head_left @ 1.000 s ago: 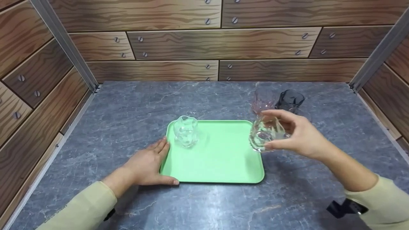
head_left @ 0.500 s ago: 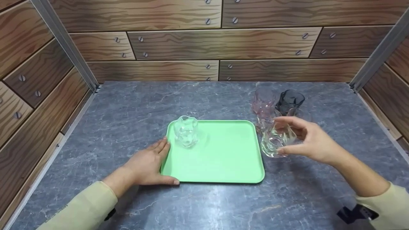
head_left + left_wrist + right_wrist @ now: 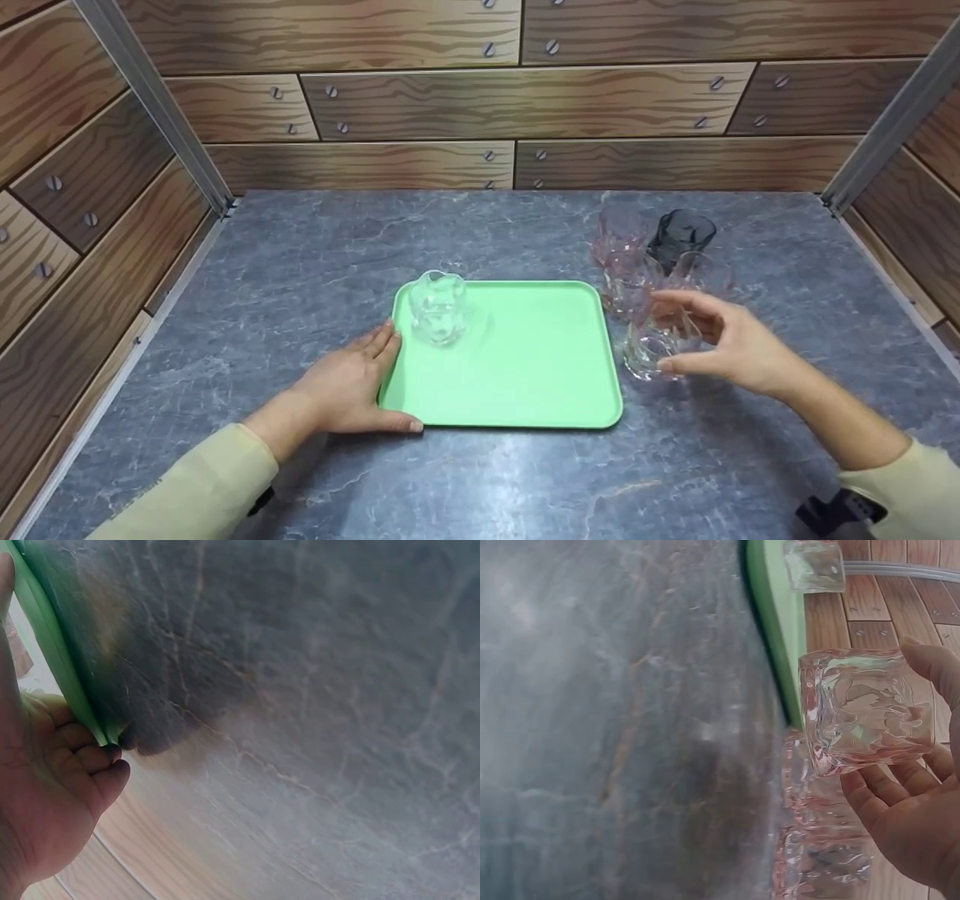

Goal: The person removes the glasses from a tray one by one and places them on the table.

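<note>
My right hand holds a clear glass between thumb and fingers, just right of the green tray. In the right wrist view this glass has thick, rippled walls, and its base appears to be at the table. My left hand rests against the tray's front left corner. Its fingers lie along the left edge and the thumb along the front edge. Another clear glass stands upright in the tray's back left corner. The left wrist view shows my left fingertips at the tray's rim.
Behind my right hand stand a pink glass, a dark grey glass and two pale pinkish glasses, one close to the tray's right edge and one farther right. Wood-patterned walls border the grey marbled table.
My right hand has carried the clear glass from above the tray's right edge rightward and down to the table beside it. The left hand and tray have stayed in place.
</note>
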Demonstrator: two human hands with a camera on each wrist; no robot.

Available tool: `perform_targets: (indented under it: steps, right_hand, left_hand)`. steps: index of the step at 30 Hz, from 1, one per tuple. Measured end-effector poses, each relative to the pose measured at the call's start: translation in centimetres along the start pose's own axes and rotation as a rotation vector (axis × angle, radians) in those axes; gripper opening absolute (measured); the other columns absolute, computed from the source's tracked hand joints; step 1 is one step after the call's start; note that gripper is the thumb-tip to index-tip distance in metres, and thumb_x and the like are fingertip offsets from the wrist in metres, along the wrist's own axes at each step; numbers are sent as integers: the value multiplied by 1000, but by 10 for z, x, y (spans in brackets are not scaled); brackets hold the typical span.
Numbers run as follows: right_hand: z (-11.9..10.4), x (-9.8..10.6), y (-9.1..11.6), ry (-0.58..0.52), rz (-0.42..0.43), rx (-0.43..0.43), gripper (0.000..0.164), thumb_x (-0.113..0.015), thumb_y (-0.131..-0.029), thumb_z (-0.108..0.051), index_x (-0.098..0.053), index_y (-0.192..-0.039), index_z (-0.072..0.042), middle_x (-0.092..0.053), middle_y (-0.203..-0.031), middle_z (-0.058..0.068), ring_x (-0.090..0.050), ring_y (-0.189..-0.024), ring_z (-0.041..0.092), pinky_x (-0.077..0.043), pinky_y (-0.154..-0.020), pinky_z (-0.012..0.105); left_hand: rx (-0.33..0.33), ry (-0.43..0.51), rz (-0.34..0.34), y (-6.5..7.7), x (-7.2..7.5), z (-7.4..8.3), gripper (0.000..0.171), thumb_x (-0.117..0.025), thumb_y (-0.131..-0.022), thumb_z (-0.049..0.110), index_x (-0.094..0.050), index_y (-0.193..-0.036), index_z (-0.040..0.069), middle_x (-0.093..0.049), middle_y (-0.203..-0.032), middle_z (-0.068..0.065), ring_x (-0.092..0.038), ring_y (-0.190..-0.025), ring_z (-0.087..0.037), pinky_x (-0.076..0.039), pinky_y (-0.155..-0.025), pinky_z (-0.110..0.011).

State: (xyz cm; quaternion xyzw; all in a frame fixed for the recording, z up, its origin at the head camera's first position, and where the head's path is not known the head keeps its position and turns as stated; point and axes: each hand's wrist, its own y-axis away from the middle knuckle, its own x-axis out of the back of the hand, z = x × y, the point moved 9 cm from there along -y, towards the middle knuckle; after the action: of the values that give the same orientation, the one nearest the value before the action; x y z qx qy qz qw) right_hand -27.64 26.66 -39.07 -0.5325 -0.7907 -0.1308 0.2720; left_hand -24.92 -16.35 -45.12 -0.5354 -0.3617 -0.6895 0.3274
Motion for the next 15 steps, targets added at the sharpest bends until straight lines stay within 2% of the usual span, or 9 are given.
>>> perform_targets:
  steps: [7,15]
  right_hand:
    - [13,-6,2,19,-6,-36,89,-97,-79,-21,-53,-155,-12,-67,-138,9,-62,-128,25,-43,-104,12]
    - [18,-11,0,24,-9,-48,90,-97,-77,-22,-54,-155,-15,-68,-137,10,-62,-128,28,-44,-103,12]
  left_hand:
    - [3,7,-7,0,-3,0,138,-56,-79,95,-23,-164,-8,-16,-170,-31,-26,-156,-46,-34,-123,-55]
    - [-5,-10,5,0,-1,-2,137,-56,-80,95,-25,-163,-10,-18,-169,-32,-25,-156,-45,-34,-123,-54]
